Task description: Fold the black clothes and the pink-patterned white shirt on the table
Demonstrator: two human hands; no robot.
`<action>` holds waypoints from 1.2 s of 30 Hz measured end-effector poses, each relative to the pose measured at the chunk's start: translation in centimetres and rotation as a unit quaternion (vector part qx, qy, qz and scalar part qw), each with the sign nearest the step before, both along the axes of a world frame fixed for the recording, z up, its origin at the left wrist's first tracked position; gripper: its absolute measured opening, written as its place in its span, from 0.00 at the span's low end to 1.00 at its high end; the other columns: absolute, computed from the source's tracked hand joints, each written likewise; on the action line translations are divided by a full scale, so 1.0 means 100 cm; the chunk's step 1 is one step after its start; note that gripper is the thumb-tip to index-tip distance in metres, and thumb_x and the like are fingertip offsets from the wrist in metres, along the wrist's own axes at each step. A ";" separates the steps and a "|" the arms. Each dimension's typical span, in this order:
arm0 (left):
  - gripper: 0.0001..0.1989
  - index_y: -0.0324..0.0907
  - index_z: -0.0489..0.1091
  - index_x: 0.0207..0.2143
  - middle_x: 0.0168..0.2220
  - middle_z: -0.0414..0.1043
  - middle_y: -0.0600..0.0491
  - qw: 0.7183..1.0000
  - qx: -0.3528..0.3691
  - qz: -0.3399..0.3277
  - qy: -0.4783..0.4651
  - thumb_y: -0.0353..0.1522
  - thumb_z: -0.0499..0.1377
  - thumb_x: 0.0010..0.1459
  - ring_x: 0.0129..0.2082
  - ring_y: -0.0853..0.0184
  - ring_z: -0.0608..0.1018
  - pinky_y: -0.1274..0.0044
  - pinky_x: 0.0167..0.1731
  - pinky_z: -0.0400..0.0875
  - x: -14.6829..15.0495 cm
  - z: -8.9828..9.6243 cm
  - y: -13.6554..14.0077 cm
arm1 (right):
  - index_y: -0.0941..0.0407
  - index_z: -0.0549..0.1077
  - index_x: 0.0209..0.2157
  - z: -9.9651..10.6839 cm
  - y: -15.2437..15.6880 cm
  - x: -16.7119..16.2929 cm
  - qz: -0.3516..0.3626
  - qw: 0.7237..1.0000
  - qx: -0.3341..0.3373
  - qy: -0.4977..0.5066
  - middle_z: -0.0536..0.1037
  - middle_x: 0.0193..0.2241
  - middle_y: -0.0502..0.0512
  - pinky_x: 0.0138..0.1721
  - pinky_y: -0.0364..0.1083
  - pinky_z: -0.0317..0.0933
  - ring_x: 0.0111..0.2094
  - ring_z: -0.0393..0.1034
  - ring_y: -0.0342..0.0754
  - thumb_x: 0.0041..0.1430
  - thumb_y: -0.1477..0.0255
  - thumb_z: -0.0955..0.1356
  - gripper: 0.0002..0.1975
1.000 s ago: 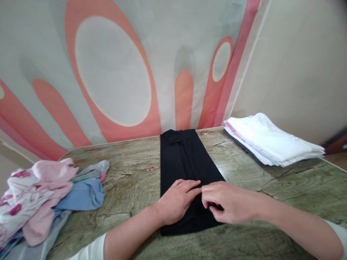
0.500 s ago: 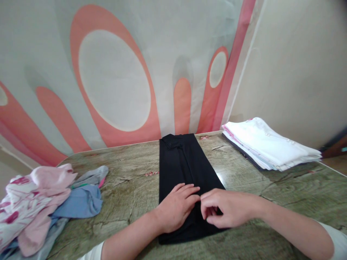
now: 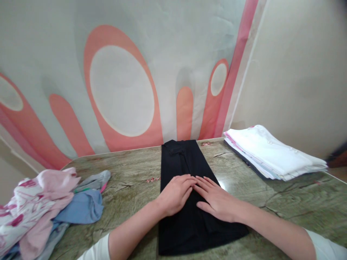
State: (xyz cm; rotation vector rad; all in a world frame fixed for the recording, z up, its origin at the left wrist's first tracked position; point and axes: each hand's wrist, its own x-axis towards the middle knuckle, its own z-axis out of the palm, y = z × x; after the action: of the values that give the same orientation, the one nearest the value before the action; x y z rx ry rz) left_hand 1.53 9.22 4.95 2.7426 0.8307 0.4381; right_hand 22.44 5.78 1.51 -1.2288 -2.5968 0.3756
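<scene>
A black garment, folded into a long narrow strip, lies on the wood-patterned table in front of me. Its far end, with a small rumpled fold, reaches the table's back edge. My left hand rests palm down across its middle, fingers stretched toward the right. Beside it my right hand lies flat on the cloth, fingers spread and thumb apart. The fingertips of both hands meet near the garment's centre. Which kind of garment it is, I cannot tell.
At the left lies a loose heap of clothes: a pink and white printed piece, a blue one and a grey one. A stack of folded white clothes sits at the back right of the table. A patterned wall covering stands behind.
My right hand has uncurled from a pinch and now lies flat on the black garment. The garment's near right corner is spread farther right. The view has tilted up slightly.
</scene>
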 end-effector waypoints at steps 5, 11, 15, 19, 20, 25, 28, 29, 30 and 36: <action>0.23 0.45 0.53 0.59 0.63 0.48 0.50 0.996 0.021 0.033 0.081 0.42 0.39 0.65 0.62 0.62 0.51 0.63 0.58 0.45 0.013 -0.020 0.029 | 0.55 0.48 0.62 0.009 -0.010 -0.005 0.037 0.999 -0.032 -0.021 0.47 0.63 0.59 0.62 0.57 0.30 0.63 0.35 0.54 0.61 0.54 0.57 0.33; 0.25 0.49 0.49 0.61 0.64 0.44 0.52 0.994 0.032 0.025 0.105 0.44 0.36 0.65 0.63 0.63 0.49 0.64 0.59 0.41 0.011 -0.025 0.022 | 0.57 0.44 0.63 0.030 -0.031 -0.009 0.106 0.989 -0.105 0.006 0.44 0.63 0.61 0.61 0.58 0.29 0.63 0.33 0.58 0.59 0.53 0.59 0.37; 0.25 0.48 0.48 0.62 0.64 0.43 0.52 0.992 0.032 0.027 0.115 0.44 0.36 0.65 0.63 0.62 0.47 0.64 0.59 0.40 0.010 -0.024 0.013 | 0.55 0.60 0.58 0.049 -0.034 -0.005 0.132 0.978 -0.144 0.075 0.61 0.58 0.59 0.59 0.54 0.44 0.59 0.51 0.56 0.56 0.57 0.64 0.31; 0.27 0.48 0.45 0.62 0.64 0.41 0.52 0.992 0.025 0.034 0.123 0.46 0.36 0.64 0.63 0.60 0.45 0.62 0.59 0.39 0.011 -0.023 -0.002 | 0.53 0.73 0.42 0.047 -0.016 0.003 0.010 0.976 -0.098 0.192 0.76 0.38 0.53 0.43 0.45 0.61 0.40 0.69 0.46 0.61 0.67 0.61 0.12; 0.27 0.48 0.44 0.63 0.64 0.41 0.51 0.991 0.022 0.036 0.125 0.46 0.35 0.64 0.63 0.60 0.45 0.62 0.59 0.39 0.011 -0.022 -0.007 | 0.54 0.73 0.39 0.042 -0.010 0.005 -0.027 0.973 -0.076 0.215 0.76 0.35 0.52 0.41 0.45 0.62 0.37 0.70 0.45 0.61 0.69 0.60 0.11; 0.30 0.45 0.42 0.63 0.65 0.39 0.50 0.990 0.014 0.021 0.142 0.48 0.36 0.63 0.63 0.58 0.43 0.60 0.59 0.39 0.008 -0.011 -0.038 | 0.55 0.71 0.39 0.011 0.016 0.018 -0.116 0.963 0.030 0.241 0.72 0.38 0.54 0.42 0.47 0.63 0.39 0.68 0.47 0.58 0.72 0.62 0.09; 0.31 0.44 0.40 0.63 0.65 0.37 0.49 0.988 0.020 0.008 0.153 0.49 0.36 0.62 0.63 0.57 0.42 0.59 0.58 0.39 0.004 -0.006 -0.057 | 0.54 0.71 0.40 0.001 0.022 0.023 -0.118 0.967 0.086 0.209 0.71 0.41 0.56 0.49 0.50 0.60 0.45 0.65 0.48 0.58 0.73 0.61 0.10; 0.32 0.44 0.40 0.64 0.65 0.37 0.49 0.987 0.025 0.003 0.156 0.49 0.36 0.62 0.63 0.56 0.42 0.59 0.58 0.40 0.003 -0.007 -0.062 | 0.54 0.71 0.41 0.000 0.022 0.024 -0.119 0.968 0.099 0.196 0.70 0.43 0.56 0.50 0.51 0.59 0.46 0.65 0.49 0.58 0.73 0.61 0.11; 0.32 0.44 0.40 0.64 0.65 0.37 0.48 0.987 0.030 -0.002 0.160 0.49 0.36 0.62 0.63 0.56 0.43 0.59 0.58 0.40 0.002 -0.008 -0.066 | 0.54 0.71 0.42 -0.001 0.022 0.024 -0.118 0.970 0.109 0.181 0.70 0.44 0.56 0.51 0.52 0.58 0.48 0.64 0.49 0.58 0.73 0.61 0.12; 0.36 0.43 0.39 0.64 0.64 0.39 0.47 0.982 0.102 -0.026 0.158 0.52 0.36 0.60 0.62 0.54 0.48 0.58 0.57 0.47 -0.007 -0.033 -0.078 | 0.52 0.67 0.52 -0.003 0.018 0.020 -0.096 0.988 0.101 0.064 0.64 0.56 0.56 0.57 0.55 0.51 0.57 0.53 0.52 0.60 0.66 0.61 0.19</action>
State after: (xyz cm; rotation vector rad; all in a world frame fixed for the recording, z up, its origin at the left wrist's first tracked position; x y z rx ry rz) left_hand 0.88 1.39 1.66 3.0684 0.8230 0.0784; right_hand 24.45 7.55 1.17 -1.3208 -2.3181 0.1438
